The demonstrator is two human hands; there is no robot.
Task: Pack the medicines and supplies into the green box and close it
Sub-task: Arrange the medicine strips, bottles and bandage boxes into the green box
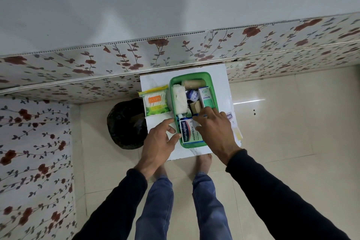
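The green box [191,74] stands open on a small white table [153,82]. Inside lie a white gauze roll [180,99], a tan bandage roll [193,84], a white-and-green carton [206,96], a small brown box [195,107] and a Hansaplast plaster pack [188,130] at the near end. My right hand [213,128] rests over the box's near right side, fingers spread, touching the plaster pack and the items inside. My left hand [158,142] touches the box's near left wall, fingers apart. A Tulips cotton-swab pack [155,102] lies left of the box on the table.
A second Hansaplast item [229,117] and papers [238,134] lie on the table right of the box, partly under my right hand. A black bag [126,122] sits on the floor left of the table. Flowered wall panels stand behind. My bare feet are at the table's near edge.
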